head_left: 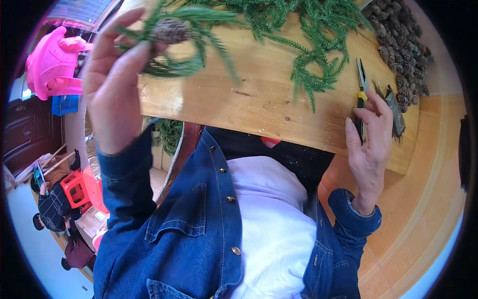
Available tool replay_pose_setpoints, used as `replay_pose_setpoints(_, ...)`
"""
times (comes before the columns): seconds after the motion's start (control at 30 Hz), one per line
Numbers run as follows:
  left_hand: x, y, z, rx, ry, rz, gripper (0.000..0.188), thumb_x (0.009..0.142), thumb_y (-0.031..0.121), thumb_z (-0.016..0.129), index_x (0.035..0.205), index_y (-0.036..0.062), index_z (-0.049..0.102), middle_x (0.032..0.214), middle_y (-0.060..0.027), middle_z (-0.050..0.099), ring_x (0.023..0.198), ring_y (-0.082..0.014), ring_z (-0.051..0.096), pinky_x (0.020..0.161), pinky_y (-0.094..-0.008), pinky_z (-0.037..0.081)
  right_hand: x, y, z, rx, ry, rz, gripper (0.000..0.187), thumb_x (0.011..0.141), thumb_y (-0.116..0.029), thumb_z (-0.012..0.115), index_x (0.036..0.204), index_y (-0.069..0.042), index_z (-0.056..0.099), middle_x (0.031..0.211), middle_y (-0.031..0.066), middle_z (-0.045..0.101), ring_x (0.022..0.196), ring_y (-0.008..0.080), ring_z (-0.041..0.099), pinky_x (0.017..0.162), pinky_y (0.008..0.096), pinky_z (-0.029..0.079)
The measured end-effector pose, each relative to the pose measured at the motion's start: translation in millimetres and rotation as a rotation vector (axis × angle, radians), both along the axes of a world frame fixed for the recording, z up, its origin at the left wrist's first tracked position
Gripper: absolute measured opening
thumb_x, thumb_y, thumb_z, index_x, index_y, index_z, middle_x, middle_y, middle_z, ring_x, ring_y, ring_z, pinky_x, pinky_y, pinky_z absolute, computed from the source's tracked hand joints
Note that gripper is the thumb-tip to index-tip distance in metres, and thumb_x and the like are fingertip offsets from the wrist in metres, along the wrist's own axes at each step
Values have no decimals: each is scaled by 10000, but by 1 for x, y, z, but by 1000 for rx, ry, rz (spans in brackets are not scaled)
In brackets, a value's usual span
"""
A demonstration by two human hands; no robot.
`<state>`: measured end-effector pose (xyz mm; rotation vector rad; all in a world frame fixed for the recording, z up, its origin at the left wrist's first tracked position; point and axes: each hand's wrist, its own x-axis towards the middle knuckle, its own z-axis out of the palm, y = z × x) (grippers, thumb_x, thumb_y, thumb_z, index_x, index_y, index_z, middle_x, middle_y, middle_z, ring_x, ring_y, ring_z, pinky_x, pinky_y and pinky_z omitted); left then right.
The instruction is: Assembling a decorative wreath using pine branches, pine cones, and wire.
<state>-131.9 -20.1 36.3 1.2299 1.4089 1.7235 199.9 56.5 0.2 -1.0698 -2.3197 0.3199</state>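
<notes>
While the left hand (117, 79) pinches sprig (186, 65) and cone (172, 31) above the bench's (209, 99) left edge, a slack pinch could drop either; the right hand (372, 144) curls around pliers (362, 93), grip unclear.

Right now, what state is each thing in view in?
Left hand: pinching a sprig.
Sprig with pine cone: raised, blurred.
Right hand: fingers curled at the pliers; grip unclear.
Pliers: tips pointing away from the person.
Greenery: heaped, loose.
Loose pine cones: piled up.
Denim jacket: unbuttoned, open.
</notes>
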Motion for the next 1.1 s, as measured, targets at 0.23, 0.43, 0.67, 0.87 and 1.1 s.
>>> replay_pose_setpoints(0.23, -77, -10, -13, -324, 950, 283, 393, 795, 64, 573, 1187, 79, 581, 1152, -94, 558, 1064, -204, 534, 897, -330, 430, -8, -4, 1, -127, 3, 82, 145, 807, -19, 611, 936, 15, 554, 1164, 162, 534, 980, 289, 566, 825, 336, 458)
replay_pose_setpoints(0.43, -53, 13, -14, -133, 1258, 166, 402, 775, 146, 599, 1176, 138, 596, 1222, -115, 522, 1101, -268, 499, 914, -373, 404, -8, -9, -2, -188, -20, 58, 155, 787, -6, 621, 925, 16, 554, 1134, 168, 538, 950, 297, 574, 795, 330, 469)
replay_pose_setpoints(0.67, -52, 24, -31, -371, 1707, 64, 367, 798, 231, 604, 1153, 136, 596, 1219, -137, 524, 1087, -338, 508, 899, -407, 415, -9, -10, -8, -126, -27, 167, 184, 749, 7, 656, 902, 16, 555, 1067, 158, 556, 913, 306, 580, 757, 355, 482)
replay_pose_setpoints(0.87, -102, -22, -37, -534, 1570, 84, 327, 816, 205, 600, 1123, 96, 581, 1161, -157, 546, 1065, -347, 532, 887, -401, 425, 4, -4, -11, -56, 10, 109, 168, 754, 6, 659, 887, 11, 557, 996, 146, 571, 837, 287, 592, 708, 342, 487)
replay_pose_setpoints(1.1, -130, -108, -7, -964, 1519, 177, 272, 870, 298, 552, 987, 56, 591, 1165, -147, 503, 1073, -325, 518, 876, -384, 414, 48, 12, -8, 54, 85, -89, 112, 801, 7, 625, 890, 3, 557, 839, 119, 561, 723, 279, 577, 629, 330, 471)
